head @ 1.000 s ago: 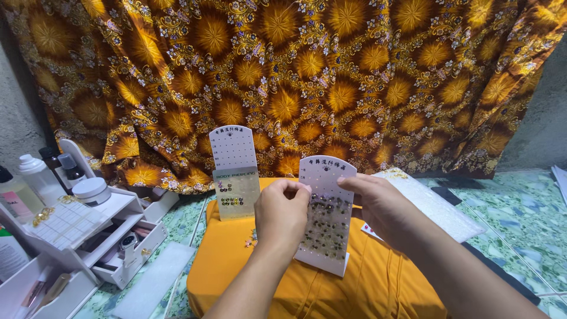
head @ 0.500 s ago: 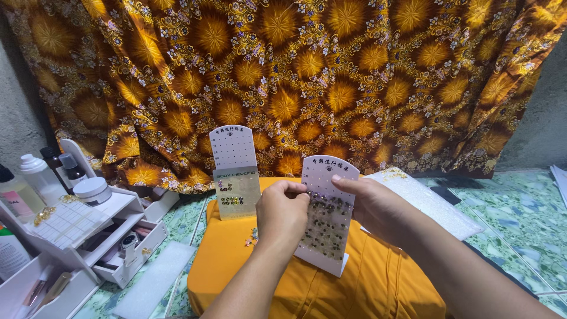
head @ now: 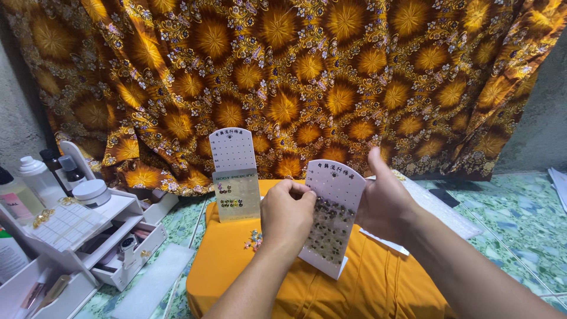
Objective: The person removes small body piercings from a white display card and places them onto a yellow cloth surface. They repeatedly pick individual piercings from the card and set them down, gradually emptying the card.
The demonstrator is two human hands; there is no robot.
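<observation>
White perforated display board (head: 334, 215) grasped by right hand (head: 387, 204) behind; left hand (head: 287, 214) pinching at front.

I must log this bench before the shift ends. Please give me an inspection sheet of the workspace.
Surface: orange cloth over a green patterned table.
Job's things: white display board with small studs, tilted; second board upright behind.
Clutter: loose beads; white drawer organiser with bottles and a jar.
Grippers: left hand fingers pinch at the board's front; right hand supports its back.
Cables: nothing seen.
Surroundings: brown floral curtain.
</observation>
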